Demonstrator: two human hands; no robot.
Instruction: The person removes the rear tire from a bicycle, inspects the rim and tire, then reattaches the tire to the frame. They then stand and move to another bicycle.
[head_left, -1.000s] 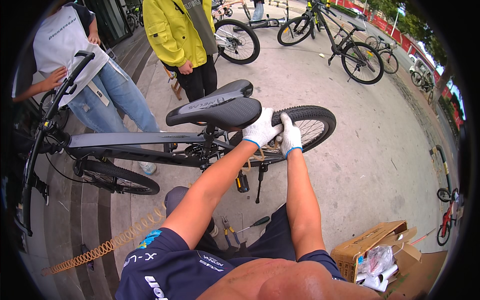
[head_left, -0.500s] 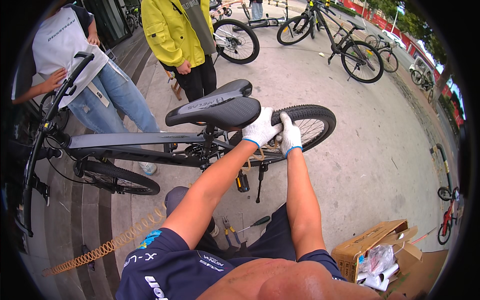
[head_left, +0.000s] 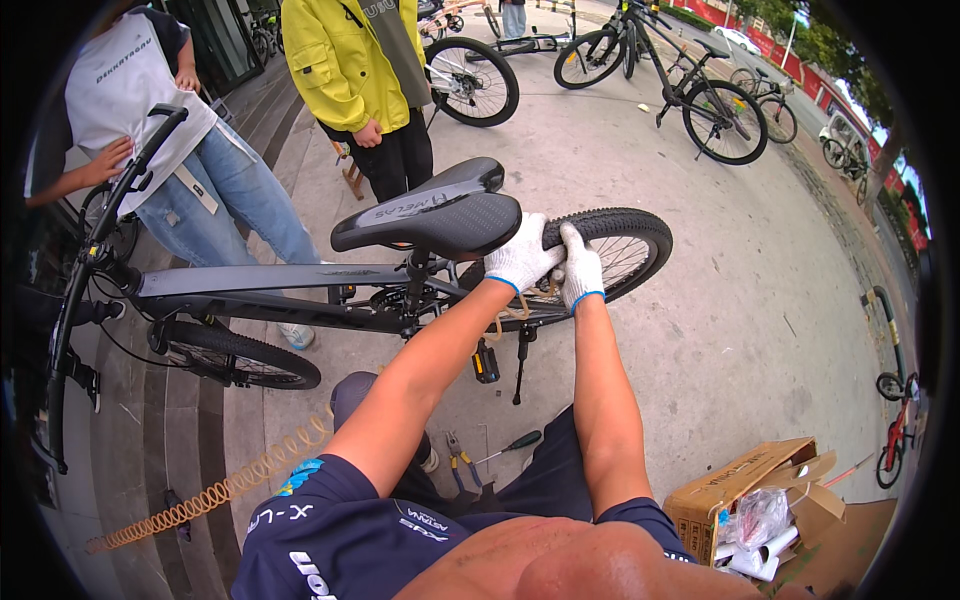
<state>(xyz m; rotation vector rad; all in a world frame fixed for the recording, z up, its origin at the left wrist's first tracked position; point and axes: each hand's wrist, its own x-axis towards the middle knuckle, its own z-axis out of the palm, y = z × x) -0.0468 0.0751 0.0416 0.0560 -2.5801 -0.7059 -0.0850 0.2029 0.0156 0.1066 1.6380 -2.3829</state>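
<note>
A black and grey mountain bike stands across in front of me, its saddle (head_left: 440, 218) at the middle and its handlebar at the left. My left hand (head_left: 522, 258), in a white knit glove with a blue cuff, grips the rear tyre (head_left: 645, 232) just behind the saddle. Right beside it, my right hand (head_left: 582, 268), gloved alike, closes on the same tyre with its thumb over the tread. Fingers on the wheel's far side are hidden. An orange-tan coiled hose (head_left: 225, 492) runs from the lower left; part of it shows by the wheel below my hands.
Pliers (head_left: 460, 465) and a screwdriver (head_left: 510, 447) lie on the ground near my legs. An open cardboard box (head_left: 690, 510) with plastic and white rolls stands lower right. Two people stand beyond the bike, one in a yellow jacket (head_left: 330, 75). Other bikes (head_left: 725, 122) are parked behind.
Both hands keep their hold on the tyre, with hardly any movement. In the far background, a white car has shifted left along the road.
</note>
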